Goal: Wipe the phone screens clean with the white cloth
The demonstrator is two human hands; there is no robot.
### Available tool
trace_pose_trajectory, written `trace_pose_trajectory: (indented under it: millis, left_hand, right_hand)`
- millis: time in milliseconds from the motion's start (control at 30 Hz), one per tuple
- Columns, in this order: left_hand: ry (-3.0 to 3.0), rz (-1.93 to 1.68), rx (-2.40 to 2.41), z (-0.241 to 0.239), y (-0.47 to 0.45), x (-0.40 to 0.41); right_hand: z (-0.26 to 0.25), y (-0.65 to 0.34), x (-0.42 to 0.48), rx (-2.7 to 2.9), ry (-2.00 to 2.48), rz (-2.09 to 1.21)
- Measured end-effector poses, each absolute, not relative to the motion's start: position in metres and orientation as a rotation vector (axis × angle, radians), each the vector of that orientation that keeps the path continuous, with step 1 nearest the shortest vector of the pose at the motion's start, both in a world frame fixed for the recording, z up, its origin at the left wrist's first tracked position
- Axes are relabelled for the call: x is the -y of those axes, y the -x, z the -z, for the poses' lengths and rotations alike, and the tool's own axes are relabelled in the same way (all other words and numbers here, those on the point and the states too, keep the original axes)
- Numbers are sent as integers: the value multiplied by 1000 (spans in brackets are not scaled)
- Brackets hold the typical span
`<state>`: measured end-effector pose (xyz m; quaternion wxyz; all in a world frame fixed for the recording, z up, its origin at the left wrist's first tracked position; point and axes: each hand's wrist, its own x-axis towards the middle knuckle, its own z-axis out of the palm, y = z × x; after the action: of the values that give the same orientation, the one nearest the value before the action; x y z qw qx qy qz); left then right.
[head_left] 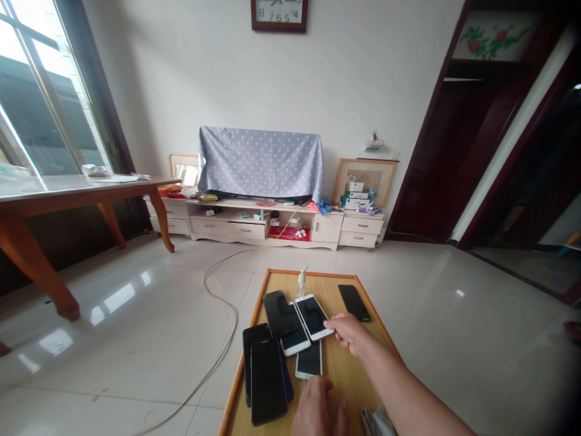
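Observation:
My right hand pinches the lower right corner of a white-framed smartphone, thumb on top. That phone partly overlies or adjoins another white phone; exact contact is unclear. My left hand is at the bottom, fingers loosely bent and thumb apart, by the lower edge of a smaller white phone. I see nothing held in it. A black phone leans over the white ones. To the left, a large black phone lies on others. One more black phone lies apart at the right.
The phones lie on a small wooden table with a raised rim. A pump bottle stands at its far side; grey cloth is near my right forearm. A cable crosses the floor. Beyond are a white cabinet and a larger table.

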<state>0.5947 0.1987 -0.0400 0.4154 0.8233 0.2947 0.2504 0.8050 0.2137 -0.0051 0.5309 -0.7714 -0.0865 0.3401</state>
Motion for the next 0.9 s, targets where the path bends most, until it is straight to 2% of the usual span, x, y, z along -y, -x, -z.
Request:
trace_pose_trajectory:
  millis: [233, 433, 533, 900]
  left_hand:
    - [-2038, -579, -675, 45, -591, -202]
    - [-1906, -878, -742, 41, -589, -187]
    - [-1895, -904, -688, 39, -586, -179]
    - [-2012, -840, -607, 23, -549, -158]
  right_hand:
    - [2, -794, -188, 123, 1550, -899]
    - [-13, -737, -128, 168, 1416, -795]
    - [-16, -700, -98, 265, 1354, -802]
    - [-13, -640, -54, 388, 1465, -873]
